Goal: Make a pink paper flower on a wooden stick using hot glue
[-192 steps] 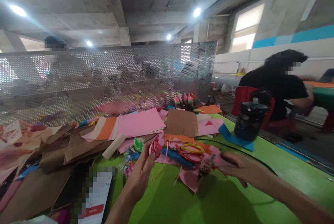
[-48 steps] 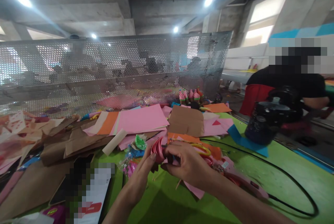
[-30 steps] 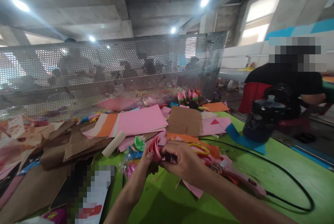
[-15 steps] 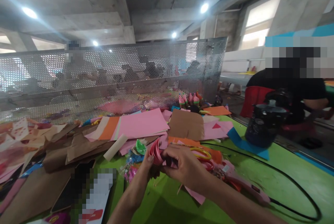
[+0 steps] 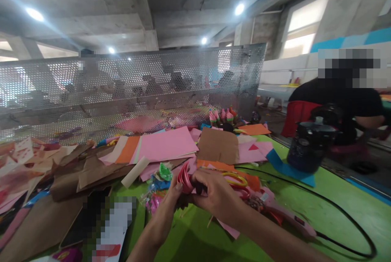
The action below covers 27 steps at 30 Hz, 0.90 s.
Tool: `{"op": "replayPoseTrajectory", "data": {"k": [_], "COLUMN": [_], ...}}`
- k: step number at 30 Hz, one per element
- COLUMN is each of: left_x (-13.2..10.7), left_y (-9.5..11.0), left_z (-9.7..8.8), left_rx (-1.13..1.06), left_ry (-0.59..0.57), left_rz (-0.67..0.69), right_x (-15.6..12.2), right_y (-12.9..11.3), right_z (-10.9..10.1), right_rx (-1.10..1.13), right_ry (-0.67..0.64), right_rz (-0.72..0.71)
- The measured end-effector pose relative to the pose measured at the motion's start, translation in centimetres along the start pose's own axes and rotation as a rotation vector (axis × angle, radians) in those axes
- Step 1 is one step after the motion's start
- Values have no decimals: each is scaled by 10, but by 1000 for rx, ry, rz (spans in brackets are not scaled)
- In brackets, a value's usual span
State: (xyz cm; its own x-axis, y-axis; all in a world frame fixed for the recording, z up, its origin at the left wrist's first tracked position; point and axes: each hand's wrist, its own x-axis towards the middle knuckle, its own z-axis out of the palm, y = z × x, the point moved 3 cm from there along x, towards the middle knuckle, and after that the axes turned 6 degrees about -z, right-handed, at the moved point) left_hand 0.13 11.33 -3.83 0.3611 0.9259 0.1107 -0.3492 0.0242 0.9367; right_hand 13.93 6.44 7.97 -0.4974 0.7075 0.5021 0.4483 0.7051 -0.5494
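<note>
Between my two hands, above the green table [image 5: 195,237], is a pink piece coiled in spiral layers [image 5: 184,178], seemingly of paper or foam sheet. My left hand [image 5: 171,201] is closed around its lower left side, thumb along the front. My right hand [image 5: 212,192] has its fingers curled against the piece's right side, with the fingertips partly hidden. Just behind the left hand lie a crumpled green wrapper [image 5: 165,171] and blue and magenta plastic bits [image 5: 155,201]. Beside the right hand are yellow-handled scissors [image 5: 236,179].
Pink sheets [image 5: 168,144] and a brown sheet [image 5: 218,144] lie at the back. A pink corded tool [image 5: 290,215] rests at right, near a dark jug [image 5: 310,148]. Brown paper and a phone [image 5: 87,215] cover the left. A seated person [image 5: 339,103] is beyond the table.
Both hands and the pink coil have shifted very slightly to the right. The hold looks the same. The seated person at right has moved their head a little.
</note>
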Motion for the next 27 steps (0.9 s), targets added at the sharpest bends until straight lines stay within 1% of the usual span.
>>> {"op": "replayPoseTrajectory", "data": {"k": [8, 12, 16, 20, 23, 27], "left_x": [4, 2, -3, -8, -11, -10], "left_y": [-13, -15, -7, 4, 10, 12], "left_z": [-10, -12, -8, 1, 5, 7], "left_rx": [15, 18, 24, 23, 21, 15], "left_ry": [-45, -34, -13, -30, -25, -69], "left_rz": [-55, -51, -49, -31, -7, -15], "right_x": [0, 0, -1, -1, -1, -1], "right_y": [5, 5, 4, 4, 4, 4], "right_z": [1, -1, -1, -1, -1, -1], "right_rx": [90, 103, 91, 93, 95, 97], "right_ry": [-22, -26, -24, -17, -18, -29], "right_rz": [23, 35, 29, 23, 27, 36]}}
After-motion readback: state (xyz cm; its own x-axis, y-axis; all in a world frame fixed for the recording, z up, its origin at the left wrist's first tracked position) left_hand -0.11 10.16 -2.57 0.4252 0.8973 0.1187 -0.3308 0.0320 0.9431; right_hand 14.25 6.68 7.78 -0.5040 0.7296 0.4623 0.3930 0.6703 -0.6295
